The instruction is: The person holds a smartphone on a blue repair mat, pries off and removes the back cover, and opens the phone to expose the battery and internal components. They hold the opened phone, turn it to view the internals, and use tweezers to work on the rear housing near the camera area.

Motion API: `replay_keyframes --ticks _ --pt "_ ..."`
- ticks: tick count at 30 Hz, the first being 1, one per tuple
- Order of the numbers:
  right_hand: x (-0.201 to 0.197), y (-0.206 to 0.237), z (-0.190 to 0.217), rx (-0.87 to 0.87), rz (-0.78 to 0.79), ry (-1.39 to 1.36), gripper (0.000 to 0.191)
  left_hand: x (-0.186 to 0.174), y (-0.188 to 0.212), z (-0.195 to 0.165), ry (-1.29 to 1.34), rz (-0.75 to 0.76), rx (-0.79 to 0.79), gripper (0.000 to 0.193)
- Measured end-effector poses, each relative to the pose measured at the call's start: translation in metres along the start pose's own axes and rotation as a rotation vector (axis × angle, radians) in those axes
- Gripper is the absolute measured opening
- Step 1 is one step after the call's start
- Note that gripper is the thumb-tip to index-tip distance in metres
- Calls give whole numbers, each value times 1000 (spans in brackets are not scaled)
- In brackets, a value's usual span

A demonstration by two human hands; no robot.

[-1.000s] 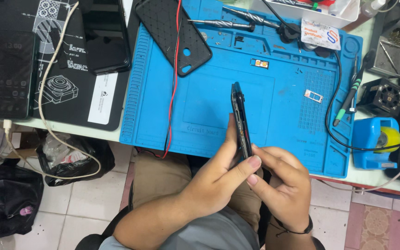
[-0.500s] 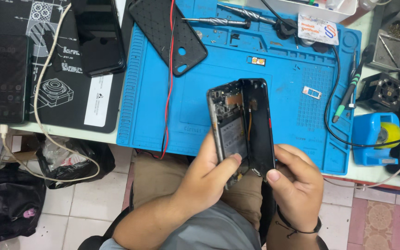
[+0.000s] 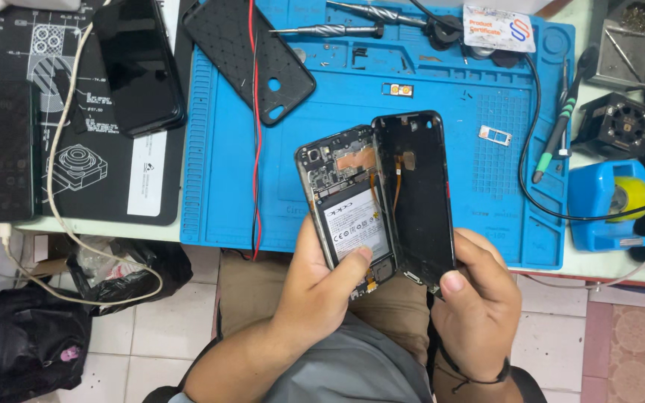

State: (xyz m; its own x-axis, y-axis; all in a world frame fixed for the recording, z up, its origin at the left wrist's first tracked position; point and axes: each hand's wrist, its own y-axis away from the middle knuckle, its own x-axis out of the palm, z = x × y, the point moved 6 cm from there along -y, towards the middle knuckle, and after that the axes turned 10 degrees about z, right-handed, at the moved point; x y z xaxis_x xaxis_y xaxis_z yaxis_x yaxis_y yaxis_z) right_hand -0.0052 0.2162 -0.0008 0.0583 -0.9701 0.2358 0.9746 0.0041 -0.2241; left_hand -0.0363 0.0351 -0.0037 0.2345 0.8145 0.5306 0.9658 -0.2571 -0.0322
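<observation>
**A:** How far along is the phone?

**B:** It's opened like a book. The left hand (image 3: 322, 287) grasps the phone body (image 3: 349, 213), thumb on the battery label, circuit side up. The right hand (image 3: 475, 298) grips the black back cover (image 3: 416, 194) by its lower corner, swung off to the right. A thin ribbon near the top seems to join the two halves, so I'd judge the cover unclipped but not freed.

**A:** Where's all this held?

**B:** In the air over the near edge of the blue work mat (image 3: 218, 186), above the person's lap.

**A:** What's about, left to right?

**B:** On the bench's far left a black mat (image 3: 69, 172) carries a dark phone (image 3: 139, 67), with a white cable (image 3: 54, 186) trailing off the near edge. On the blue mat's far left corner lies a black phone case (image 3: 251, 56), crossed by a red wire (image 3: 254, 149). Screwdrivers (image 3: 330, 30) line the far edge; a small tray (image 3: 494, 135) sits right of the cover. Past the mat's right edge stands a blue holder (image 3: 606, 205).

**A:** Room to move?

**B:** The mat's middle is bare; the wire and ribbon are the snags.
</observation>
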Motion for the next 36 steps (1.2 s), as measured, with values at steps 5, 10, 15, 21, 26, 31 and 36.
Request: replay_keyframes --ticks 5,10,15,21,26,31,36 --pt "8 1 6 -20 -43 179 44 2 0 -1 -4 -3 30 52" --pt "5 1 11 57 -27 385 49 -1 3 2 14 -16 20 55" --pt "4 4 17 -6 -18 405 51 -4 8 7 28 -2 13 57" --pt "-7 16 12 -62 -47 364 55 -5 13 12 60 -7 18 61" --pt "-12 24 5 -235 -102 333 55 -7 15 13 34 1 3 60" --pt "-14 31 0 -247 -140 221 58 -7 16 15 40 19 -9 59" --pt "-14 35 -2 -336 -155 271 56 -6 17 15 30 57 -16 59"
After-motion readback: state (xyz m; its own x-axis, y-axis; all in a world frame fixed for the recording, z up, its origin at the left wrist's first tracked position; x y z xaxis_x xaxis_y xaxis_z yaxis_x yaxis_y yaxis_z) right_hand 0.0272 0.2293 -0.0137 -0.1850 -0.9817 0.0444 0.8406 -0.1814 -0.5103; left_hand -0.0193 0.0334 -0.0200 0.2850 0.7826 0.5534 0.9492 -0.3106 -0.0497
